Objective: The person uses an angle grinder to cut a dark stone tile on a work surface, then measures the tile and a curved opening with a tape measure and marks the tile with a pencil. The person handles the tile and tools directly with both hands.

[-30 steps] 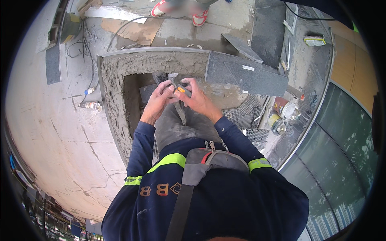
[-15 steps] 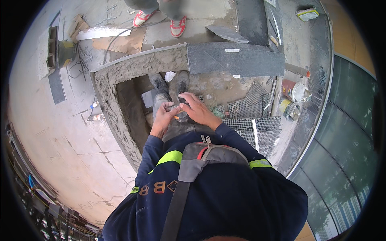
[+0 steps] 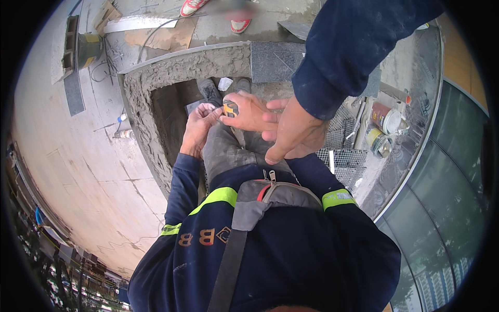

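My right hand point(image 3: 250, 115) is closed around a yellow-and-black tape measure point(image 3: 230, 108), held low in front of my body. Just to its left, my left hand point(image 3: 196, 130) pinches thumb and fingers together by the end of the tape measure; what lies between the fingertips is too small to make out. Another person's hand point(image 3: 299, 130), in a dark blue sleeve point(image 3: 345, 57), reaches in from the upper right. Its spread fingers overlap the view of my right hand and hide my right wrist; whether they touch cannot be told.
I stand inside a pit edged by a rough mortar-covered wall point(image 3: 136, 106). A dark stone slab point(image 3: 275, 61) caps its far side. Paint cans point(image 3: 382, 117) and mesh-backed tile sheets point(image 3: 351, 164) lie right. A bucket point(image 3: 89, 50) stands far left; red shoes point(image 3: 240, 25) show beyond the wall.
Another person's arm has come in from the upper right, its hand beside mine. Both my hands have moved farther forward, and the tape measure in my right hand now shows plainly.
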{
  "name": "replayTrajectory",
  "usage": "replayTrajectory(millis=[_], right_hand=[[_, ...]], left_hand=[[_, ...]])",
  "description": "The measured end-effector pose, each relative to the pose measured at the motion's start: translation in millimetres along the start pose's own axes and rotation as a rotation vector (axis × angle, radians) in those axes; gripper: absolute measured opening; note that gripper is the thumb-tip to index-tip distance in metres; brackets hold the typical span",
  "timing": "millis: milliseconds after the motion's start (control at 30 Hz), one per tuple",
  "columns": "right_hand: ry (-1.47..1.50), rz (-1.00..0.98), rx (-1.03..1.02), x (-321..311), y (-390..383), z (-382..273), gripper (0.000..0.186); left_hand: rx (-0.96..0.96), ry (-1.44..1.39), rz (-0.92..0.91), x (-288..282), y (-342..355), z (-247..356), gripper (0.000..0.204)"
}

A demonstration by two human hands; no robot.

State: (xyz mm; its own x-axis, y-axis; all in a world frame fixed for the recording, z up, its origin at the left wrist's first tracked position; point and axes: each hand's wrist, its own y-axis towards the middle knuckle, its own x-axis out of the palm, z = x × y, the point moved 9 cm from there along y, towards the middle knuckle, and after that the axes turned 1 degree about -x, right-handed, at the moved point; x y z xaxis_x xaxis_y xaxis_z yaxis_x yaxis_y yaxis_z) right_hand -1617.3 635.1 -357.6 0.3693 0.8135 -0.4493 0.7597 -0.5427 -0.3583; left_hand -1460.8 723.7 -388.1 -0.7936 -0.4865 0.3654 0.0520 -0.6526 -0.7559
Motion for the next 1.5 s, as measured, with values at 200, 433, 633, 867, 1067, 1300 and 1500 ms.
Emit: replayTrajectory(millis=[200, 433, 633, 867, 1067, 1300, 1500], right_hand=[[-0.729, -0.346, -1.296, -99, 26, -232, 0.057], [-0.473, -0.369, -0.387, -115, 148, -282, 0.051], [-0.317, -0.113, 0.125, -155, 128, -38, 0.040], [-0.082, 0.057, 0.635, -96, 75, 136, 0.022], [-0.114, 0.176, 0.583, -78, 99, 170, 0.026], [-0.425, 0.283, 0.499, -102, 108, 145, 0.024], [-0.300, 0.282, 0.323, -123, 108, 142, 0.021]], left_hand=[[0.468, -0.326, 0.091, -44, -81, 159, 0.012], [0.705, -0.464, 0.215, -121, -119, 205, 0.017], [0.600, -0.323, 0.622, -339, -27, 149, 0.028], [0.545, 0.233, 0.942, -441, 114, 143, 0.028], [0.654, 0.750, 1.151, -423, 124, 213, 0.026], [0.501, 0.781, 1.122, -429, 132, 201, 0.029], [0.509, 0.621, 1.223, -421, 113, 190, 0.031]])
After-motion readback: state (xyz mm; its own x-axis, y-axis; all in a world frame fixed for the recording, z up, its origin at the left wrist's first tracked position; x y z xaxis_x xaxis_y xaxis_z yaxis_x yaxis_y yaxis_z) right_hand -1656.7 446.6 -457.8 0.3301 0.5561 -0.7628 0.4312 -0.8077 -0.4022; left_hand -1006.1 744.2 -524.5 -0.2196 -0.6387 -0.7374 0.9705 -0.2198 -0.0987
